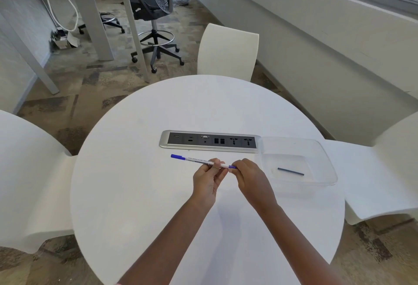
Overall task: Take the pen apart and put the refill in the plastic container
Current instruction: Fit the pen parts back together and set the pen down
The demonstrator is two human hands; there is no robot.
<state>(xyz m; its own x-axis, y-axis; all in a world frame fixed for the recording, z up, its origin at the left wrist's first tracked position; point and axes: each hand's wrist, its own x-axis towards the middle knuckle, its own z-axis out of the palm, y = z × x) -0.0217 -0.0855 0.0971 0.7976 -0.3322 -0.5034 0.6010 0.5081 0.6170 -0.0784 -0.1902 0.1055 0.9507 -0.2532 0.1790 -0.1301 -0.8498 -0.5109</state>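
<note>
Left hand point(209, 177) grips pen point(199, 161) barrel, right hand point(248, 175) pinches its blue end. One dark refill point(290, 171) lies in plastic container point(325, 155)

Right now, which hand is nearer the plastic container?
Right. The right hand pinches the blue end of the pen, close beside the plastic container; the left hand grips the barrel farther away, on the right hand's other side.

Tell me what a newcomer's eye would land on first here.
Over the middle of the round white table, the left hand grips the pen by its barrel while the right hand pinches its blue end. Right of them, a clear plastic container holds one thin dark rod.
</note>
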